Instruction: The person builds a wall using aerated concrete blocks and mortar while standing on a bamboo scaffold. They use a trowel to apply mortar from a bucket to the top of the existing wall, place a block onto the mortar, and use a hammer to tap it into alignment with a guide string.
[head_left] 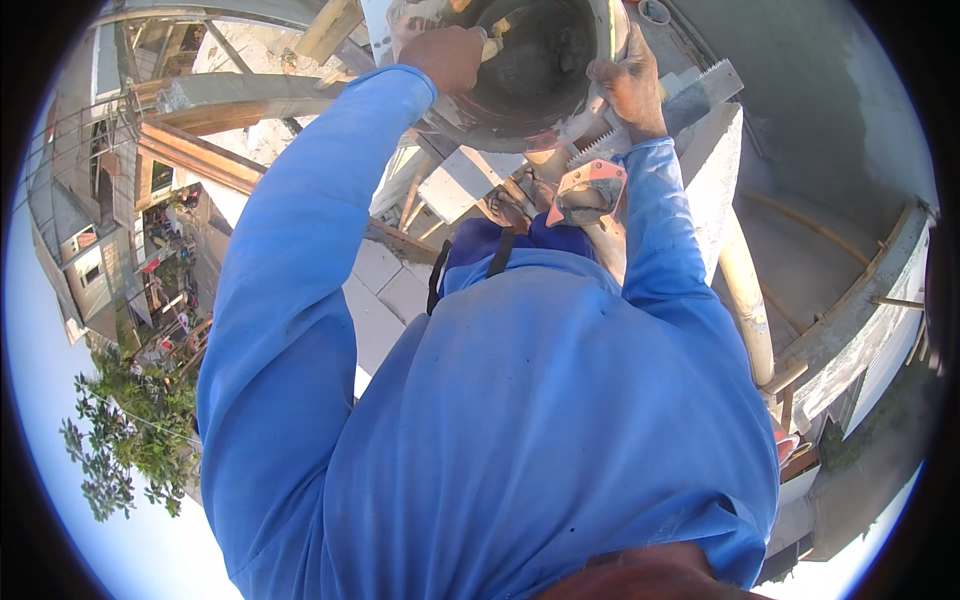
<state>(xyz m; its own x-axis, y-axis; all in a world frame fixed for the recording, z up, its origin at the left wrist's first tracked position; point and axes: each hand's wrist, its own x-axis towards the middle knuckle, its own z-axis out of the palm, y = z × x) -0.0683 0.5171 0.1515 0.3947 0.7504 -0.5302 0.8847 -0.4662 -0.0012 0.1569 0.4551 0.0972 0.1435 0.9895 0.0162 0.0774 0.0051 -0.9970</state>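
Observation:
A round bucket [572, 112] with grey, wet-looking mortar [545, 55] inside stands at the top of the head view. My left hand [450, 58] is closed at its left side, around the pale handle of a tool [492, 47]; the tool's working end cannot be made out. On the opposite side my right hand [632, 88] grips the bucket's rim, fingers bent over the edge. Below that hand lies a handsaw with an orange-red handle [588, 192]. Its toothed blade [705, 95] shows beyond my right wrist, partly hidden by the arm.
Pale blocks [458, 186] lie beneath and left of the bucket. Timber beams [200, 155] cross the left side, with a drop to buildings and a tree [140, 420] beyond. A bamboo pole [745, 290] runs along the right, beside a grey plastered wall [800, 70].

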